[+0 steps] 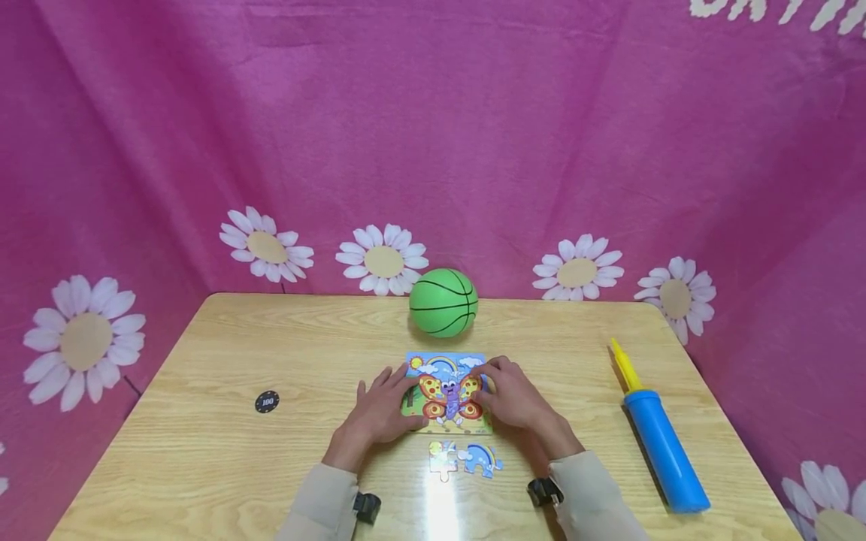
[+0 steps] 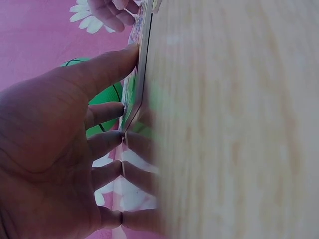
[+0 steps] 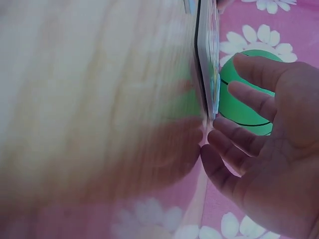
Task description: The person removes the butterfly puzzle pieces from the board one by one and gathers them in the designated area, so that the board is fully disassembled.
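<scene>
I rest both grips flat and relaxed on the puzzle board (image 1: pixel 446 392), left hand (image 1: pixel 380 409) and right hand (image 1: pixel 516 398) at its side edges. It looks thin, stiff, light; I'd pinch the edges.

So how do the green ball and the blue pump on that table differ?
The green ball is round with black lines; the blue pump is a long tube with a yellow nozzle. The ball sits at the far edge, beyond the puzzle board; the pump lies flat near the right edge. Neither is touched; both rest on the wooden table.
</scene>
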Motion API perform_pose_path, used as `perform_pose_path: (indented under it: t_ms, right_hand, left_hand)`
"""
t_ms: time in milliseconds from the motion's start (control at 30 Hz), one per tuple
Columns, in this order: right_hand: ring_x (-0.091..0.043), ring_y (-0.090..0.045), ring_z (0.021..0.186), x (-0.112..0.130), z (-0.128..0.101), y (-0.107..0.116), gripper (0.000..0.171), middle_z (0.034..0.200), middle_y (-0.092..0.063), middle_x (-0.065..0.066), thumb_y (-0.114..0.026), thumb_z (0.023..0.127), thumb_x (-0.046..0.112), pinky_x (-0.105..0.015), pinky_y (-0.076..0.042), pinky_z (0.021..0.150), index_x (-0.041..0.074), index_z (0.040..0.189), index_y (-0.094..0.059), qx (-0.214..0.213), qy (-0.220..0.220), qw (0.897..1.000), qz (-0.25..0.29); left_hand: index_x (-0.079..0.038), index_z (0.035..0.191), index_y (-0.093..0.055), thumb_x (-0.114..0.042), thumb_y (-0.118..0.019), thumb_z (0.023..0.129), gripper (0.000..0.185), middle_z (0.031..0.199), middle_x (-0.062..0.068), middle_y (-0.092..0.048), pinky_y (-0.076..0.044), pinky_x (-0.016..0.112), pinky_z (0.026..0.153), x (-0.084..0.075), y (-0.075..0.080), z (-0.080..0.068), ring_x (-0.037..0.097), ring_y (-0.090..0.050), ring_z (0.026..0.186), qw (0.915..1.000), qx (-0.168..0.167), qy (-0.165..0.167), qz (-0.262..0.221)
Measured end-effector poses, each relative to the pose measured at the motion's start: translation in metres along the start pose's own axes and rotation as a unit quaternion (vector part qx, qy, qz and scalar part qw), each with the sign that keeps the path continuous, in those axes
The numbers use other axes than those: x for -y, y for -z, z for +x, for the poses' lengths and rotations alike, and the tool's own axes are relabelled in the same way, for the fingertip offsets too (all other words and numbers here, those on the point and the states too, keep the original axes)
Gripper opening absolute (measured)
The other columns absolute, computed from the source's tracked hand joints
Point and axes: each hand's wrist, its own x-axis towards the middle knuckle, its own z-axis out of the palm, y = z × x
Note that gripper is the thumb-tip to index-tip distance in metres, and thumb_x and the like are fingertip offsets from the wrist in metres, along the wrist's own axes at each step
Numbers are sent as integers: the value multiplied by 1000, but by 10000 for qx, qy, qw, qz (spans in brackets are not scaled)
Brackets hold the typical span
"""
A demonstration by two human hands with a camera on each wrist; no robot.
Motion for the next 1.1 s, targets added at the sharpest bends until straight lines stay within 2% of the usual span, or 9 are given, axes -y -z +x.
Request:
perform_pose_path:
  t_ms: [267, 500, 700, 900, 1100]
  right_hand:
    - [-35, -47, 124, 0, 10, -3, 35, 136, -50, -15, -72, 85, 24, -50, -40, 107, 17, 119, -66, 78, 193, 9997, -136]
    - [-35, -46, 126, 4, 18, -5, 38, 138, -50, -15, -71, 85, 26, -52, -39, 105, 17, 122, -65, 164, 277, 9990, -307]
    - [-35, -45, 124, 8, 22, -7, 37, 140, -47, -14, -69, 87, 29, -54, -40, 102, 20, 123, -65, 281, 128, 9987, -396]
    - [-35, -44, 121, 8, 28, -8, 30, 137, -46, -13, -68, 87, 24, -55, -42, 94, 20, 117, -68, 280, -30, 9987, -425]
    - [-34, -42, 123, 6, 31, -9, 24, 138, -46, -12, -69, 86, 21, -54, -41, 97, 20, 111, -68, 279, -194, 9988, -341]
  left_hand:
    - [-23, 141, -49, -50, -71, 81, 70, 160, 4, -29, -12, 72, 112, 0, 1, 0, 35, -21, 149, 10000, -18, 17, -13]
    - [-22, 140, -50, -49, -72, 81, 69, 159, 5, -30, -13, 73, 111, -1, 1, -1, 35, -23, 148, 10000, -72, 11, 52]
    - [-21, 140, -50, -50, -71, 81, 69, 159, 5, -31, -15, 73, 111, 0, 1, -1, 35, -24, 147, 9999, -83, -6, 64]
    - [-21, 139, -51, -49, -72, 80, 69, 158, 6, -32, -15, 74, 110, 0, 0, -1, 36, -25, 147, 9999, -113, -26, 39]
    - [-23, 140, -50, -49, -72, 81, 68, 159, 6, -31, -13, 74, 111, -1, 0, 0, 35, -23, 148, 10000, -55, -14, 9]
